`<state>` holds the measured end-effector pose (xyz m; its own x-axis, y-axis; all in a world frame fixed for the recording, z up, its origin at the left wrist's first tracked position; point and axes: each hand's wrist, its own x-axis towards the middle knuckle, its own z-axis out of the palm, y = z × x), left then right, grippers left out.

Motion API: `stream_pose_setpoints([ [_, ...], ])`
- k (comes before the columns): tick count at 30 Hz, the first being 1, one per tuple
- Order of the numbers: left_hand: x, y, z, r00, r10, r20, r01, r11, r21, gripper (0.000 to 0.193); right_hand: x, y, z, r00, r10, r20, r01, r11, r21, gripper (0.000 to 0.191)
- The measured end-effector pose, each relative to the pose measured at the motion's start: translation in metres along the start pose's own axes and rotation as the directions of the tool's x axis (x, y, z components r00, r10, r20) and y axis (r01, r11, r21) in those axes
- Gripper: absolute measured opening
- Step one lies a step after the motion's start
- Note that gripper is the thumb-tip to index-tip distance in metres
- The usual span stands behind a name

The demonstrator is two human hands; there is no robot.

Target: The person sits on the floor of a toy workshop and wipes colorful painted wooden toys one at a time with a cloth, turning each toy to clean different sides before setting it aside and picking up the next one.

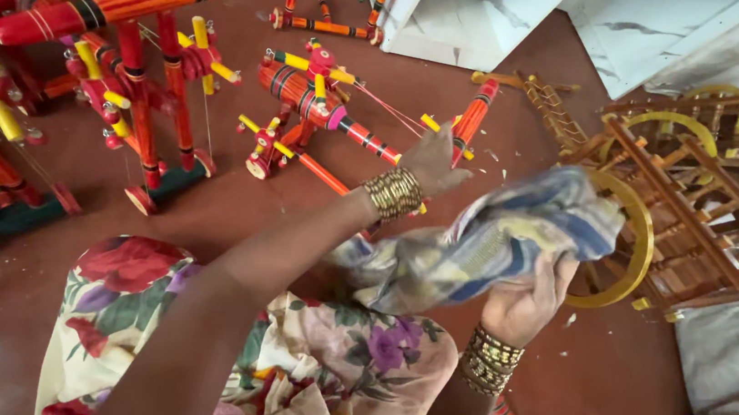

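- The right hand (524,302) is closed around a bunch of the cloth (494,239), palm up and fingers curled over the edge; gripped from below like this, the fabric stays gathered in a wad and does not trail on the floor.
- The left hand (434,161) sits at 11 o'clock from the right one. Its fingers are pressed to the far end of the cloth and the red rod (473,122) behind it; I cannot tell whether they pinch the rod or only steady it.
- The cloth, blue, cream and yellow, spans both hands at mid-frame, above the person's lap.
- Both wrists carry stacked gold bangles (394,192).
- At 10 o'clock from the left hand a painted toy (317,101) lies on the floor (615,398), red with yellow pegs and a string running toward the rod, within arm's reach.
- Further out at 9 o'clock, larger red toys (129,54) stand upright on wheels, grouped together.
- At 3 o'clock, unpainted wooden frames (699,206) with a yellow ring (630,253) are stacked apart from the painted ones.
- Wood chips dot the floor; the floral skirt (327,349) fills 6 o'clock.
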<state>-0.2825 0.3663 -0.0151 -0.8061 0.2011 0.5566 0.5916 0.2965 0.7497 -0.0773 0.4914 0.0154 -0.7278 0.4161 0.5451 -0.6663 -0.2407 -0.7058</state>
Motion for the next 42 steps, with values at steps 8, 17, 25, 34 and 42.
stream_pose_setpoints([
  [8, -0.017, -0.062, -0.041, 0.894, -0.098, 0.436, 0.103, 0.995, 0.012, 0.051, 0.008, 0.033, -0.008, 0.992, -0.108, 0.057, 0.117, 0.974, -0.195, 0.022],
  [17, -0.073, -0.056, -0.143, 0.890, 0.237, 0.389, -0.230, 0.971, -0.065, 0.039, 0.033, 0.094, 0.138, 0.699, -0.193, 0.689, 0.687, 0.451, -0.570, 0.023],
  [25, -0.075, -0.016, -0.159, 0.905, 0.072, 0.420, -0.080, 0.997, 0.000, 0.055, 0.152, 0.122, 0.069, 0.880, -0.055, 0.472, 0.435, 0.493, -0.753, 0.017],
  [34, -0.072, -0.035, -0.153, 0.934, 0.021, 0.358, -0.076, 0.987, 0.140, 0.044, 0.056, 0.117, 0.125, 0.735, -0.190, 0.651, 0.650, 0.470, -0.597, 0.022],
  [42, -0.073, -0.026, -0.171, 0.922, 0.076, 0.380, -0.126, 0.986, 0.110, 0.053, 0.108, 0.150, 0.083, 0.782, -0.328, 0.531, 0.624, 0.406, -0.668, 0.010],
])
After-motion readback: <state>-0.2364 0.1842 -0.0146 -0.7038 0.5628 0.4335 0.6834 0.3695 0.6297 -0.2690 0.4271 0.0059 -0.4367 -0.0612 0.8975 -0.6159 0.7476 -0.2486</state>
